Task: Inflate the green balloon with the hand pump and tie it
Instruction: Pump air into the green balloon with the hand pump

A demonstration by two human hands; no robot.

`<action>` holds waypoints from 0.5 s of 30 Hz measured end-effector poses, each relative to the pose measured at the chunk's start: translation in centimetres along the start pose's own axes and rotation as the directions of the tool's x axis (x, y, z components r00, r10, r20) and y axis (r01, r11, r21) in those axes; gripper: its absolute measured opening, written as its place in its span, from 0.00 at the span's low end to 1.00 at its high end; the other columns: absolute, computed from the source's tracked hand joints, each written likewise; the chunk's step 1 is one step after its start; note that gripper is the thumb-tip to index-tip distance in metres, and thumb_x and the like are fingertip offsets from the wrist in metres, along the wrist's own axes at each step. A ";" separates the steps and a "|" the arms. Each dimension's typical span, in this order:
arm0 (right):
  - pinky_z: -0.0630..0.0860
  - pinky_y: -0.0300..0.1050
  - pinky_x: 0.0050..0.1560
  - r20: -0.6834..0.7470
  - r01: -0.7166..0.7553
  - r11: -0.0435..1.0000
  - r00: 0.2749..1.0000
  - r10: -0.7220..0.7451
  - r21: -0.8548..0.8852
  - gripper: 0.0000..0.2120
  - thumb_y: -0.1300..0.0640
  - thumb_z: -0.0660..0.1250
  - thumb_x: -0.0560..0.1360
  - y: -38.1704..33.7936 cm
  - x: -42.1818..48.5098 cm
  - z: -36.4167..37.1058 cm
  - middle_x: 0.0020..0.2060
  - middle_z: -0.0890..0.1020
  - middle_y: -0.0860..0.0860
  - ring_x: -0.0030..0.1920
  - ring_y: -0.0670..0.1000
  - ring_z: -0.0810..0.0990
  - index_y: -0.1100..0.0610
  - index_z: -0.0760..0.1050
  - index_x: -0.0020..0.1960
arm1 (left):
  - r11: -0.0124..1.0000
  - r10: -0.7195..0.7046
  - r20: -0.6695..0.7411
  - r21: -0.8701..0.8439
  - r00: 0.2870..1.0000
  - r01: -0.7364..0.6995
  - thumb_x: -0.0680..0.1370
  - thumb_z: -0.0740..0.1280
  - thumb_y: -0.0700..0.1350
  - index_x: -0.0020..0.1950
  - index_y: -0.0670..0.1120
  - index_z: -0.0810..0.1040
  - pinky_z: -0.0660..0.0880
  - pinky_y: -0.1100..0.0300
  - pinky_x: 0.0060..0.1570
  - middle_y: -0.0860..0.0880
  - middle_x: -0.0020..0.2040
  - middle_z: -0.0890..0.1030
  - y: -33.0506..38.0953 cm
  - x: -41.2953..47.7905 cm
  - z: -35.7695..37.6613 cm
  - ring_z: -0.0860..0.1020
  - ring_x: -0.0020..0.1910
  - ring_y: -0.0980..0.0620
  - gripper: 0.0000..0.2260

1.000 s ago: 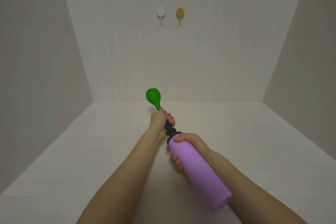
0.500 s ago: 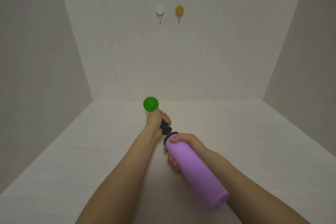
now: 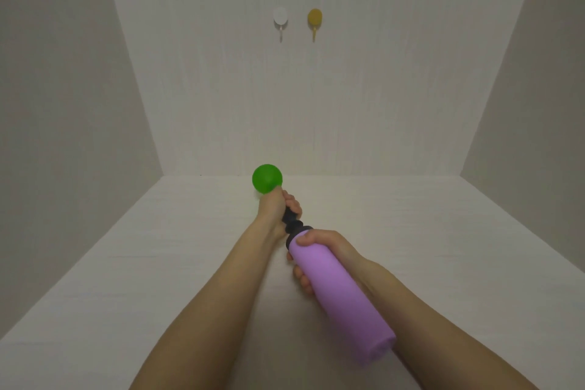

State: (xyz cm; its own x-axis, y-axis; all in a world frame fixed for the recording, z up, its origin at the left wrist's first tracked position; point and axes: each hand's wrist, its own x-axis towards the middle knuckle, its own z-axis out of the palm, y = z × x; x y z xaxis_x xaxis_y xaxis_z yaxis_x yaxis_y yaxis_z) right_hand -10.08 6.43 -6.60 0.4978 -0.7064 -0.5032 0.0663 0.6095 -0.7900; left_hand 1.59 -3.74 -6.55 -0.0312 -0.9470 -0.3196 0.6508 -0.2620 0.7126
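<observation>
Since a second ago the green balloon (image 3: 267, 179) has swelled from a small pear shape into a round ball and now sits lower, right against the fist that holds it. The left hand (image 3: 274, 209) is closed tight, fingers curled round the black nozzle (image 3: 292, 222) of the hand pump (image 3: 343, 302); the balloon's neck is hidden inside that grip, so only the round body shows above the knuckles. The right hand (image 3: 329, 248) wraps the front end of the pump's purple barrel, thumb across the top and fingers curled underneath, just behind the left hand with a short stretch of black nozzle showing between them. The barrel slants back towards the person, its rear end near the lower edge of the view. Both forearms reach out over the middle of the pale tabletop (image 3: 152, 269), well apart from the left wall (image 3: 63, 111) and the right wall (image 3: 538, 142). The table's far edge meets the back wall (image 3: 364, 111) just behind the balloon. High on that wall, well above the hands, a white hook (image 3: 280, 17) and a yellow hook (image 3: 314, 18) hang side by side.
</observation>
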 end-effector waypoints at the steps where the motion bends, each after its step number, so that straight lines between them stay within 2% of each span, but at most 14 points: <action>1: 0.73 0.37 0.27 0.008 0.004 1.000 1.000 -0.004 0.000 0.13 0.53 0.66 0.66 0.0 -0.3 -0.1 0.26 0.77 0.56 0.23 0.52 0.75 0.63 0.74 0.44 | 1.000 0.010 0.005 0.007 1.000 -0.010 0.78 0.49 0.37 0.31 0.46 0.59 0.59 0.74 0.18 0.54 0.18 0.62 0.7 0.3 0.1 0.60 0.13 0.58 0.15; 7: 0.73 0.37 0.27 0.066 -0.008 0.998 0.998 0.011 -0.057 0.15 0.52 0.67 0.63 0.8 -1.9 -0.7 0.27 0.77 0.56 0.24 0.52 0.76 0.63 0.75 0.43 | 0.999 0.012 0.003 -0.053 1.000 -0.012 0.78 0.48 0.36 0.32 0.46 0.59 0.60 0.74 0.16 0.53 0.17 0.63 2.9 1.2 -0.4 0.62 0.13 0.58 0.14; 12: 0.73 0.37 0.26 0.014 0.021 0.998 1.000 -0.021 -0.052 0.13 0.53 0.64 0.68 -0.2 -0.5 -0.3 0.26 0.77 0.56 0.23 0.52 0.76 0.63 0.73 0.44 | 0.999 0.010 0.031 -0.034 0.999 -0.009 0.80 0.50 0.39 0.32 0.46 0.60 0.60 0.73 0.17 0.54 0.18 0.62 0.2 -0.3 0.5 0.61 0.13 0.59 0.16; 15: 0.73 0.36 0.26 0.001 0.033 0.998 0.999 -0.033 -0.048 0.13 0.53 0.65 0.67 -0.4 -0.1 -0.1 0.26 0.77 0.56 0.23 0.53 0.76 0.63 0.73 0.43 | 1.000 0.024 0.029 -0.002 0.999 -0.024 0.81 0.50 0.40 0.32 0.47 0.60 0.59 0.73 0.18 0.54 0.19 0.62 -0.5 -0.7 0.7 0.61 0.14 0.59 0.16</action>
State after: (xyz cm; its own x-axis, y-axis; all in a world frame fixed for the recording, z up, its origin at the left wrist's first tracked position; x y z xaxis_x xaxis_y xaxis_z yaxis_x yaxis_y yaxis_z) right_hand -10.26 6.17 -6.29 0.4961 -0.7259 -0.4765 0.0411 0.5678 -0.8222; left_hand 0.74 -3.07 -6.21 -0.0380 -0.9580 -0.2842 0.6528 -0.2391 0.7188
